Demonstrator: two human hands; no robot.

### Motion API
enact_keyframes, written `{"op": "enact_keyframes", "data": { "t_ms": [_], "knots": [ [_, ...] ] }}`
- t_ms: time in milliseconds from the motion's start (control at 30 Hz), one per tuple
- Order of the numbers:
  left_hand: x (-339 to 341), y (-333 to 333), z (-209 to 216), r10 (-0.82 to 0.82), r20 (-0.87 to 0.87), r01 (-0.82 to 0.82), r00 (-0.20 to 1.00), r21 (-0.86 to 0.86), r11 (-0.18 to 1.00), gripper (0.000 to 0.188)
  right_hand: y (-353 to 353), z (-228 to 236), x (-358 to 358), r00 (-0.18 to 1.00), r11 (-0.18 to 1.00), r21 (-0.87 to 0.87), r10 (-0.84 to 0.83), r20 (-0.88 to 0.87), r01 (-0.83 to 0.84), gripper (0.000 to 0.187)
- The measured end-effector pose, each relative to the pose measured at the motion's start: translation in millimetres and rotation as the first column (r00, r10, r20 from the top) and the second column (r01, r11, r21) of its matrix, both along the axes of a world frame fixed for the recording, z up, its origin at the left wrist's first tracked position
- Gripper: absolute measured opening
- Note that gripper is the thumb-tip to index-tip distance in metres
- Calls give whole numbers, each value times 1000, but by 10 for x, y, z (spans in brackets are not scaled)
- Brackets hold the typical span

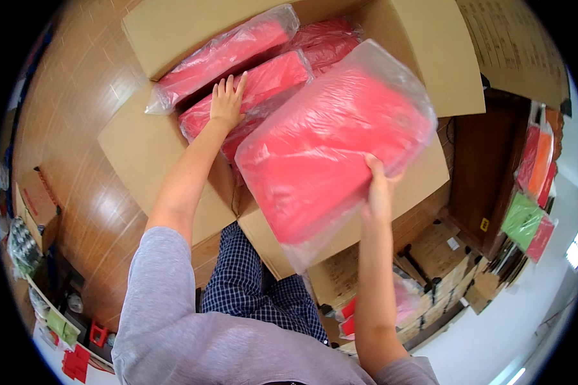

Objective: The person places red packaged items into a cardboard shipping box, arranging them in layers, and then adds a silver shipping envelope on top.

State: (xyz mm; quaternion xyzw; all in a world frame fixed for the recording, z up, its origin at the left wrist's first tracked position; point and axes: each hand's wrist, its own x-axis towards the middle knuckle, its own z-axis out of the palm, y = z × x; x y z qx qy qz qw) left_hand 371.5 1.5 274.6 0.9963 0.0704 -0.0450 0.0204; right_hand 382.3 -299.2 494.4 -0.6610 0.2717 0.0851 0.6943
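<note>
With my right hand [380,189] I grip the near edge of a large flat red package [327,138] in clear plastic, thumb on top and fingers hidden beneath. It is held tilted above the right side of an open cardboard box [154,167]. My left hand [228,101] lies with fingers spread on another plastic-wrapped red bundle [270,80] inside the box. A further wrapped red bundle [228,51] leans along the box's far left wall. Behind the held package, another red bundle [327,42] shows partly.
Box flaps stick out on several sides, one [440,58] at the far right. Closed cartons [433,253] stand at the lower right, near a dark wooden panel [485,173]. Coloured packets [523,218] are stacked at the right. A small carton [38,205] sits at the left.
</note>
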Motion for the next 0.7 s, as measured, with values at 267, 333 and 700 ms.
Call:
{"op": "enact_keyframes", "data": {
  "t_ms": [267, 333, 700],
  "knots": [
    [294, -5, -82, 63, 17, -59, 998, -151, 987, 106, 841, -1536, 296, 830, 673, -701, -236, -506, -236, 128],
    [355, -1, 55, 99, -68, -110, 993, -190, 976, 104, 1109, -1723, 295, 782, 659, -703, -278, -558, -267, 127],
    [45, 142, 118, -37, 132, 66, 991, -224, 972, 69, 1840, -2268, 79, 822, 995, -63, 30, -569, -80, 104]
  ]
}}
